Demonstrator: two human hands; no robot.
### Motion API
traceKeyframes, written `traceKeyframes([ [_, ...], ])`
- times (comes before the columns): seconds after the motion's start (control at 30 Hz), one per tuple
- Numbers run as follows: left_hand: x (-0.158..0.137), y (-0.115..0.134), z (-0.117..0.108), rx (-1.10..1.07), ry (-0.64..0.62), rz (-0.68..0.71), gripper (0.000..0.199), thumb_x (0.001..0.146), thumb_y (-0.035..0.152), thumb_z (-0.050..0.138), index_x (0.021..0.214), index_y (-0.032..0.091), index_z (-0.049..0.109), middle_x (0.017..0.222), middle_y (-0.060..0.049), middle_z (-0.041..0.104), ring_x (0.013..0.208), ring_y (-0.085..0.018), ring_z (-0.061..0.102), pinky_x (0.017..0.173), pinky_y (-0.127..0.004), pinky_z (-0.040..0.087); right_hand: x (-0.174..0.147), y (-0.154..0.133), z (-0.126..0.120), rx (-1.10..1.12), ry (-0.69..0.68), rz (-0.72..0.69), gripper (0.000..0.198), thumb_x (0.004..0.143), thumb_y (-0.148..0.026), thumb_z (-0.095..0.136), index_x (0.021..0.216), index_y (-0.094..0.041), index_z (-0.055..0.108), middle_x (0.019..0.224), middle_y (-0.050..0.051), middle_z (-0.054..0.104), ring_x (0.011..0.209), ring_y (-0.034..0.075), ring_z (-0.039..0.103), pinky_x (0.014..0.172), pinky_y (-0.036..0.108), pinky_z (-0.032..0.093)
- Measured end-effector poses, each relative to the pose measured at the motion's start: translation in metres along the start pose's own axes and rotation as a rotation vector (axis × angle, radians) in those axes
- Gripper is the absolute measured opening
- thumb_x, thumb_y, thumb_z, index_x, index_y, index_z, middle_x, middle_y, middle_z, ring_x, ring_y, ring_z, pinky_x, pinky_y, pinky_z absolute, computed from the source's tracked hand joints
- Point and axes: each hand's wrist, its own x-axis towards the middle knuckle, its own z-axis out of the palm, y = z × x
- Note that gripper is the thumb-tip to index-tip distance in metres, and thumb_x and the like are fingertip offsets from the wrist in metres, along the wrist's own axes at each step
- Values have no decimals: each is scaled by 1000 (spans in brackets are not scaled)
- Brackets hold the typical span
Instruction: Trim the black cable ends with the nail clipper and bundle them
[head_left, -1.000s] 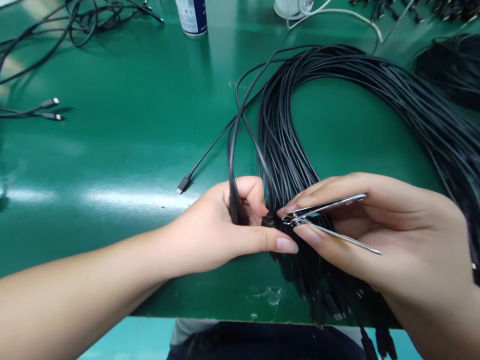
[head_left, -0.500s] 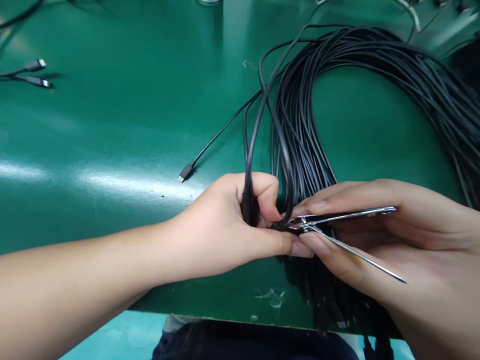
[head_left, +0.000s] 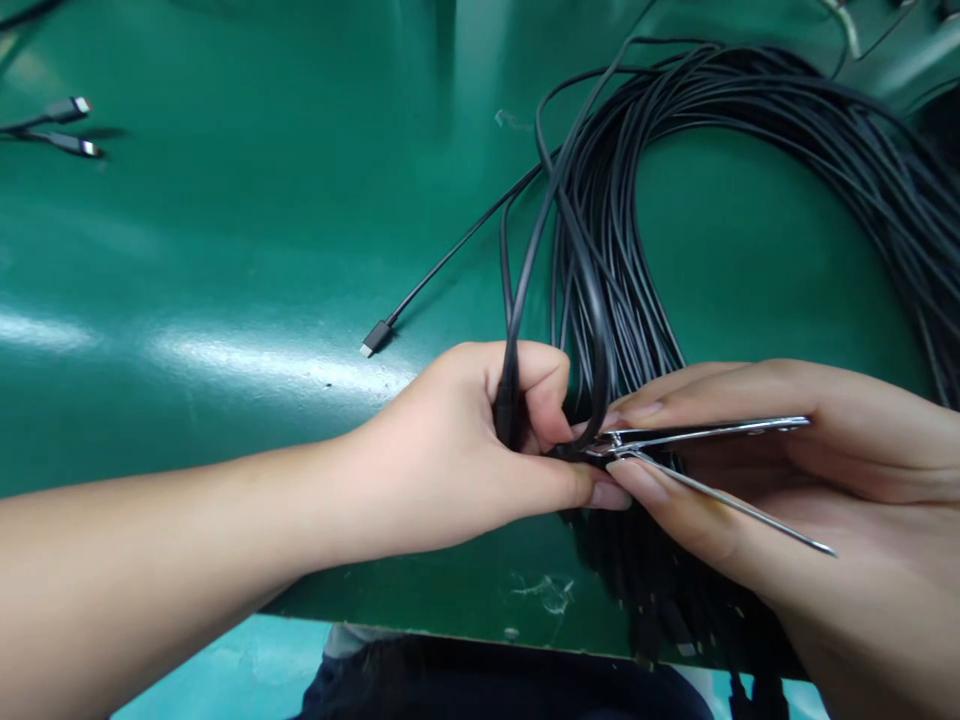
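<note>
My left hand (head_left: pixel 517 430) is closed around a black cable (head_left: pixel 507 400), its thumb and fingertips pinching a dark cable part near the clipper jaws. In my right hand (head_left: pixel 757 470) is a silver nail clipper (head_left: pixel 720 432), gripped between thumb and fingers with its lever spread away from the body. The clipper's jaws meet the cable part at my left fingertips; what lies between them is too small to make out. From my left hand, cable loops run up toward a thick bundle of black cables (head_left: pixel 630 180).
A USB-C type plug (head_left: pixel 377 338) lies on the green table (head_left: pixel 262 250), left of the bundle. Two more cable plugs (head_left: pixel 71 125) rest at the far left. Connector ends of the bundle (head_left: pixel 675 600) hang by the table's front edge. Small clear scraps (head_left: pixel 551 594) lie near it.
Both hands, with the cable and clipper, appear slightly further right in view. The whole scene shifts a little too, and the grip looks the same.
</note>
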Motion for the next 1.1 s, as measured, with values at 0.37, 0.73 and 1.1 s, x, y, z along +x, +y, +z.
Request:
traceKeyframes([
  [0.37, 0, 0, 0, 32, 7, 6, 35, 64, 22, 79, 56, 18, 44, 56, 6, 48, 54, -8, 45, 48, -20, 36, 0, 3, -1, -52, 6, -4, 15, 73, -19, 80, 82, -29, 74, 82, -3, 74, 71, 13, 69, 58, 20, 59],
  [0.73, 0, 4, -3, 50, -64, -76, 40, 62, 26, 82, 61, 19, 43, 55, 7, 49, 52, -8, 46, 48, -20, 35, 3, 1, -7, 195, 112, -4, 17, 75, -10, 74, 81, -25, 70, 78, 1, 70, 71, 18, 70, 63, 30, 59],
  [1.1, -1, 1, -1, 30, -64, 2, 40, 65, 24, 80, 61, 19, 41, 60, 7, 49, 57, -9, 48, 54, -21, 38, 11, 11, -9, 122, -151, -132, 23, 70, -9, 79, 85, -23, 69, 78, -1, 73, 69, 14, 72, 59, 19, 61],
])
